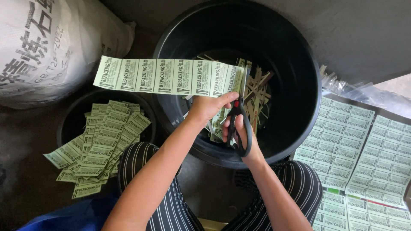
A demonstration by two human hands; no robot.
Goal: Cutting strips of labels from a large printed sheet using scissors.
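Observation:
My left hand (209, 107) pinches the right end of a long strip of pale green printed labels (167, 77), held flat over a large black bucket (295, 55). My right hand (242, 130) grips black scissors (238, 124) with a red pivot, their blades pointing up at the strip's right edge. Thin paper offcuts (257, 92) lie at the bottom of the bucket, below both hands.
A smaller black tub (70, 117) at left holds a pile of cut green labels (102, 145), some spilling out. Uncut label sheets (364, 145) lie at right. A white woven sack (47, 47) sits upper left. My striped trouser legs (171, 205) are below.

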